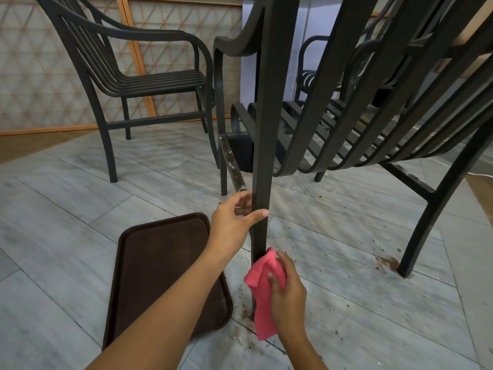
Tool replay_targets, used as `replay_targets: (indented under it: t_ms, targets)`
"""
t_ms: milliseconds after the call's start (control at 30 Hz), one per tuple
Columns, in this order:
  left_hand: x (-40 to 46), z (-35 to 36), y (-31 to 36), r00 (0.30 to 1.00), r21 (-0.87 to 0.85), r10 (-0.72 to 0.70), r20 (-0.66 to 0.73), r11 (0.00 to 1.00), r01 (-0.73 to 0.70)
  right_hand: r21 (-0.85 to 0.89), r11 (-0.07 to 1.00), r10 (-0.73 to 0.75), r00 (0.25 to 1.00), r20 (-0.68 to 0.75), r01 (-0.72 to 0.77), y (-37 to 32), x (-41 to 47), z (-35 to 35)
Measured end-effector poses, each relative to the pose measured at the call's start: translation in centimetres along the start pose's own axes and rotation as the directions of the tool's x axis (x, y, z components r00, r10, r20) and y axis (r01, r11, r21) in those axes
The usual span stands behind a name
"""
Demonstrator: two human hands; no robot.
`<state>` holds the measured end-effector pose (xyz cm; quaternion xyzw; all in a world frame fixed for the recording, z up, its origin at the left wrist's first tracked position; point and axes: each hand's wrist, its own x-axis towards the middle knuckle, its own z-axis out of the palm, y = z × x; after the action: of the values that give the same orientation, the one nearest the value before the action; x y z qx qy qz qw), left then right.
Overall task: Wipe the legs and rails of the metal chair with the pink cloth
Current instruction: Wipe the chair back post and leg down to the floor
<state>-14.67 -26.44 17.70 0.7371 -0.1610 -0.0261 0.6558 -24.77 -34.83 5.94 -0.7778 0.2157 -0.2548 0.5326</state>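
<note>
A dark metal chair [373,124] stands close in front of me, its near leg [264,156] running down the middle of the view. My left hand [237,217] grips that leg about halfway down, thumb across its front. Lower down, my right hand [286,292] holds the pink cloth [260,297] against the bottom part of the same leg; the cloth hangs down over the leg's foot and hides it. A side rail [232,164] behind my left hand is speckled with pale grime.
A dark brown tray [149,263] lies on the grey tiled floor left of the leg. Brown crumbs and dirt are scattered on the floor [346,236] around the chair's feet. A second dark chair [128,76] stands at back left before a patterned wall.
</note>
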Motion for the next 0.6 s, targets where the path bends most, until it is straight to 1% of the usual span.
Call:
replay_targets:
  t_ms: [67, 167, 300, 400, 533, 600]
  targets:
    - [-0.3, 0.0, -0.9, 1.000, 0.015, -0.023, -0.002, 1.000, 0.023, 0.033, 0.999, 0.031, 0.999, -0.018, -0.031, 0.4, -0.4, -0.2]
    - [-0.6, 0.2, -1.6, 1.000, 0.080, -0.014, -0.008, 0.997, 0.015, 0.064, 0.997, 0.055, 0.996, -0.069, -0.051, 0.0, -0.2, -0.2]
    - [-0.8, 0.5, -2.1, 0.999, 0.126, 0.001, -0.032, 0.992, 0.003, 0.091, 0.996, -0.013, 0.995, -0.099, 0.022, -1.2, 0.7, 0.9]
    - [-1.0, 0.6, -2.2, 0.999, 0.148, 0.019, -0.035, 0.989, -0.014, 0.044, 0.998, -0.046, 0.994, -0.100, 0.051, -1.6, 0.8, 2.3]
    - [-0.9, 0.4, -2.4, 0.999, 0.166, 0.030, -0.035, 0.986, -0.024, 0.001, 0.999, -0.045, 0.980, -0.195, 0.046, -1.2, 1.4, 3.5]
    - [-1.0, 0.5, -2.5, 0.998, 0.165, 0.033, -0.046, 0.986, -0.025, -0.032, 0.997, -0.074, 0.968, -0.239, 0.068, -1.0, 1.6, 3.8]
